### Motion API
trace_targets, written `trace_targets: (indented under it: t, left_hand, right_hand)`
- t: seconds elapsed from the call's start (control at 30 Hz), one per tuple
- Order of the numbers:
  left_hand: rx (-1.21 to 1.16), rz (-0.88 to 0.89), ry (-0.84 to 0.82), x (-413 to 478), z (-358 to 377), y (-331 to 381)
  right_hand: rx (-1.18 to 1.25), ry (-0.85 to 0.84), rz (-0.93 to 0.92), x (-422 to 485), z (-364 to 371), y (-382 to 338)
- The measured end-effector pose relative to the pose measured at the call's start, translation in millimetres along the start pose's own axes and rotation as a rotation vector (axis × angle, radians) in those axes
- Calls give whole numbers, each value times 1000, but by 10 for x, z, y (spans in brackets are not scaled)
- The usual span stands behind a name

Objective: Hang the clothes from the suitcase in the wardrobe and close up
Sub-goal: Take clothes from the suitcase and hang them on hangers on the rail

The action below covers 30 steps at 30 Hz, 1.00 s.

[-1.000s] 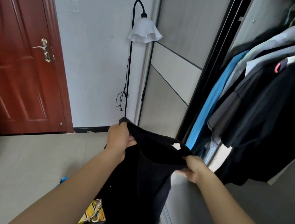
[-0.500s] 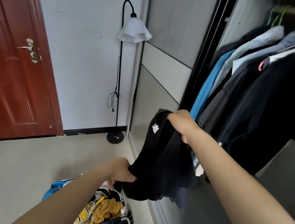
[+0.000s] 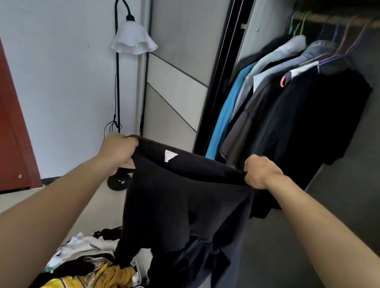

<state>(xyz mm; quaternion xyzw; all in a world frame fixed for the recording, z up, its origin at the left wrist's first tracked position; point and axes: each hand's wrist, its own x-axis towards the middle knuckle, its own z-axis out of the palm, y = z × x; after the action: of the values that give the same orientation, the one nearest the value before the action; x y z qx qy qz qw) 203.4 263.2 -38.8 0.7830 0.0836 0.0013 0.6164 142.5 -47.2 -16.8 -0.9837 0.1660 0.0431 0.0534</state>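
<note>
Left hand (image 3: pixel 118 153) and right hand (image 3: pixel 258 172) each grip a top corner of the black garment (image 3: pixel 184 205) stretched above the suitcase (image 3: pixel 96 276), near the wardrobe (image 3: pixel 309 98), and with no hanger in it yet it'd probably just drop.

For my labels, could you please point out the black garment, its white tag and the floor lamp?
black garment (image 3: pixel 177 202): head view, hanging panel.
white tag (image 3: pixel 169 156): head view, tag's middle.
floor lamp (image 3: pixel 134 41): head view, white shade.

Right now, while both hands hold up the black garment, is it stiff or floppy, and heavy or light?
Probably floppy: the black garment sags between the left hand and the right hand and hangs in loose folds. Likely light: gripping its top edge alone carries it.
</note>
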Motion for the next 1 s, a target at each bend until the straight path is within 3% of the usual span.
trace_targets:
  t: [0.17,0.37,0.53,0.67,0.8,0.87,0.93,1.0]
  left_hand:
    - [-22,-30,-56,-156,62,233]
    - [-272,-161,-120,-162,130,299]
    - [-260,-152,-158,-231,168,380]
    - [-243,-151,-159,-245,206,443]
    - [-254,-126,-146,-188,191,579]
    - [-219,-91,-138,-142,202,685]
    - [-159,-34,-157,-144,233,819]
    - [-115,29,-198,-173,282,961]
  right_hand:
    - [181,-130,121,-45,-69,156]
    - [852,-73,152,-45,-98,131]
    - [1054,2,162,-59,-115,126]
    - [987,109,144,-46,-199,183]
    - [423,161,-14,-70,-356,302]
    - [270,147,-88,-94,-412,322]
    - [434,52,-116,-116,-428,334]
    - [687,-201,-121,-195,-419,340]
